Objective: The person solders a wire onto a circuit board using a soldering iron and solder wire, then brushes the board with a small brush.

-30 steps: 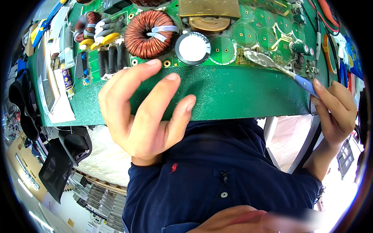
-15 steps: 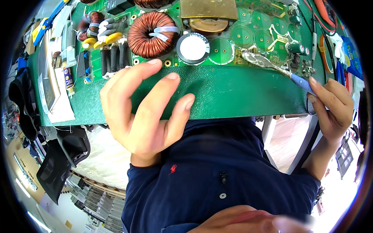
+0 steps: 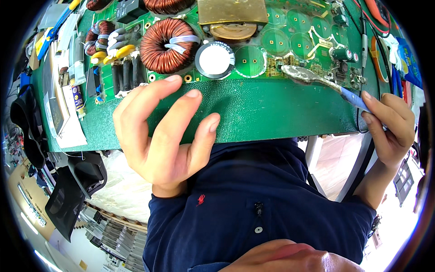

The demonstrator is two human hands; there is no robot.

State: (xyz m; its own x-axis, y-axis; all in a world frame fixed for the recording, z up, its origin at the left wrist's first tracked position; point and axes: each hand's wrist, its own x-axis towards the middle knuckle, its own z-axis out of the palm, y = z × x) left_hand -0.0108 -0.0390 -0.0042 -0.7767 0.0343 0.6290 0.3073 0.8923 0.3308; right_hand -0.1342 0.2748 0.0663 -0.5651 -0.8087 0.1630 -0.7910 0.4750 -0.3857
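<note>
My right hand [image 3: 389, 124] pinches the blue handle of a worn toothbrush [image 3: 346, 93]. Its mottled grey-white head points left, over the near right edge of a green circuit board [image 3: 258, 77]. My left hand [image 3: 165, 131] is open, palm up with its fingers spread and bent, holding nothing. Its fingertips lie just short of the board's near edge, by a copper-wound toroid coil [image 3: 165, 47]. To the right of that coil stands a round capacitor [image 3: 215, 60] with a white top and a dark rim. Bare circular pads [image 3: 275, 43] spread across the board's right half.
A brass-coloured block [image 3: 233, 11] sits at the board's back. A smaller coil [image 3: 99, 34] and black sleeved parts [image 3: 124, 77] are on its left. Papers [image 3: 72, 122] and a blue-yellow cutter [image 3: 56, 34] lie far left. Cables [image 3: 364, 41] run along the right.
The board and its parts appear slightly further left and lower in view. My left hand has shifted slightly left and down. My right hand still grips the toothbrush, its head nearly in the same place.
</note>
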